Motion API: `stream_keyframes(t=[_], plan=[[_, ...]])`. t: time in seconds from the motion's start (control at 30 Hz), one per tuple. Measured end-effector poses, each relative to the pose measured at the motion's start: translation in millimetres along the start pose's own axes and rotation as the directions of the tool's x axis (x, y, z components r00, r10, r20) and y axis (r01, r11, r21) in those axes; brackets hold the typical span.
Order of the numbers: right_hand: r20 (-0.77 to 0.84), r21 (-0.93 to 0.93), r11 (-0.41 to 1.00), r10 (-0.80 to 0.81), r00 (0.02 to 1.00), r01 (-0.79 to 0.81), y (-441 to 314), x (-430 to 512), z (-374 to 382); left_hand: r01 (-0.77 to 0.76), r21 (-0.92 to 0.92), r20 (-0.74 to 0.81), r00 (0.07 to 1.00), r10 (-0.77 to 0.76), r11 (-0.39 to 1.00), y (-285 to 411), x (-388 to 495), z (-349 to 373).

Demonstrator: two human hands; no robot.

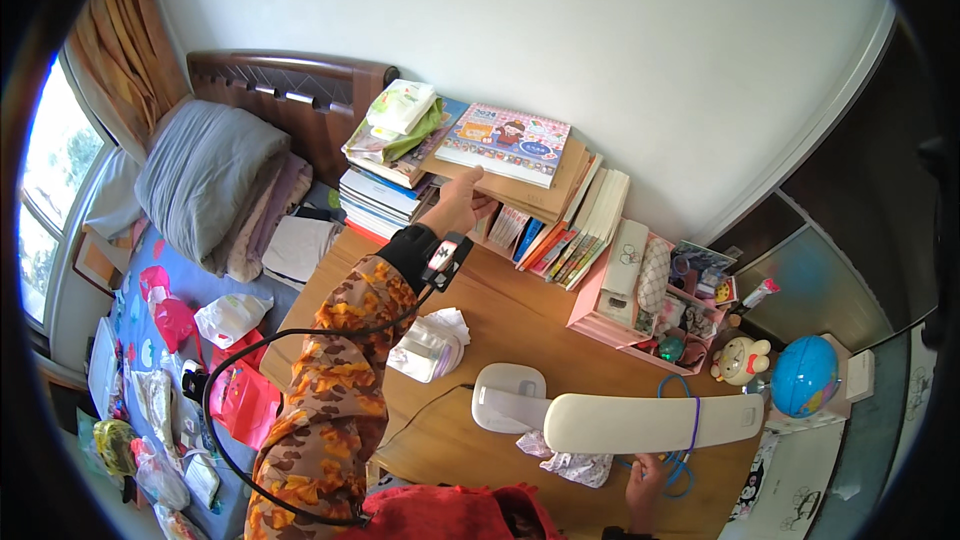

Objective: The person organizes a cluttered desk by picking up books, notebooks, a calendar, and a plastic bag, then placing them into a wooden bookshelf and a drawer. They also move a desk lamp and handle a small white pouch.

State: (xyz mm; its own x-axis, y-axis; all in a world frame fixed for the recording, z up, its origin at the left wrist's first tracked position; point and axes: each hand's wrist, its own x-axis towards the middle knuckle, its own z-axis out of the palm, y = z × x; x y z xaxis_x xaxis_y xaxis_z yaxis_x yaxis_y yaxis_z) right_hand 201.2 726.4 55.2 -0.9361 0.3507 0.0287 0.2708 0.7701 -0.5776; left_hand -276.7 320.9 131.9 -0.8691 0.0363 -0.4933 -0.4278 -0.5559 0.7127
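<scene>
My left hand (455,204) is at the near edge of a stack of brown kraft folders (517,191), its thumb over the edge and its fingers curled below. A desk calendar (510,141) with a cartoon cover lies on the folders. Beneath them, upright books (559,244) stand in a row. My right hand (645,481) is low in the view, fingers curled, just below the white head of a desk lamp (622,424). Close beside it are a coiled blue cord (681,474) and a patterned cloth (581,467). Whether it holds anything cannot be made out.
On the wooden desk (517,315) sit a tissue pack (427,349), a pink organizer box (592,307), a bear figurine (739,360) and a globe (805,376). Left of the books are stacked papers (379,202). A bed (289,307) with bags and folded quilts adjoins the desk.
</scene>
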Motion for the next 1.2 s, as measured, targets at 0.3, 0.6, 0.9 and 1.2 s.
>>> stream_keyframes(t=[0.3, 0.6, 0.9, 1.2], plan=[[-0.062, 0.181, 0.983, 0.03, 0.998, -0.018, -9.9, -6.6, 1.0, -0.024, -0.242, -0.253, 0.967, -0.039, 0.97, -4.7, 29.6, 46.8], [0.014, 0.044, 0.992, 0.115, 0.993, -0.115, -9.6, -9.0, -3.5, -0.117, -0.282, -0.068, 0.993, 0.101, 0.952, 2.0, 45.0, 47.5], [-0.049, 0.105, 0.993, -0.048, 0.998, 0.053, -13.6, -9.5, -3.6, -0.045, -0.506, -0.022, 0.999, 0.039, 0.861, 21.3, -62.2, 80.7], [0.061, 0.148, 0.988, 0.041, 0.997, -0.049, -20.8, -21.8, -10.9, -0.274, -0.324, 0.15, 0.93, 0.335, 0.905, 40.1, -197.3, -30.3]])
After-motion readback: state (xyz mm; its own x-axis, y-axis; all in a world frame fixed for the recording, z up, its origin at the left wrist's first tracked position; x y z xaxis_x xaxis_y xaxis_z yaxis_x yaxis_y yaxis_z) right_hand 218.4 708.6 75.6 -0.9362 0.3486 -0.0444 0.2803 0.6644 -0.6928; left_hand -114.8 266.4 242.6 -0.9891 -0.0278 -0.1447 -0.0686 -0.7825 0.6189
